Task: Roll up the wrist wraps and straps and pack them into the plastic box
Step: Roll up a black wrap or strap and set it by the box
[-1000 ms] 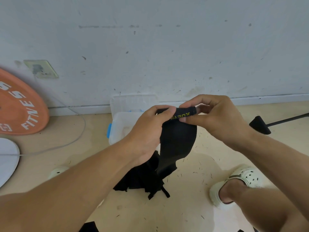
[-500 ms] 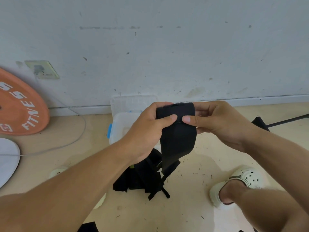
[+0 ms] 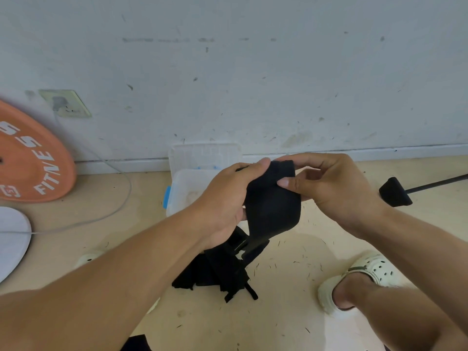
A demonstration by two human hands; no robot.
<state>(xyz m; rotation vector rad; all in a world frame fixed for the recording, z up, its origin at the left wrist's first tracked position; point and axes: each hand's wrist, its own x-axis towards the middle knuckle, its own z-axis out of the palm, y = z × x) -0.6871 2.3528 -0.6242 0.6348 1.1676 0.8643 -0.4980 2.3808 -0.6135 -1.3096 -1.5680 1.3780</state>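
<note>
A black wrap [image 3: 272,203] is held in the air above the floor [image 3: 286,312], between both hands, in front of the box [image 3: 188,188]. The upper end of the wrap is rolled or folded over; the exact form cannot be told. The left hand [image 3: 228,198] is curled round the left edge of the wrap, with its thumb pressed on the top of the fold. The right hand [image 3: 326,184] pinches the right edge between thumb and curled fingers. The lower part of the wrap hangs down loosely and narrows toward a pile of black straps [image 3: 215,272] lying on the floor below the hands.

The box is clear plastic with a blue latch on its left side. It stands open on the floor near the wall [image 3: 253,72], partly hidden behind the left hand. Its lid [image 3: 202,154] leans upright against the wall behind it.

An orange weight plate [image 3: 30,158] leans on the wall at far left. A white clog [image 3: 364,272] is worn on the foot at lower right.
</note>
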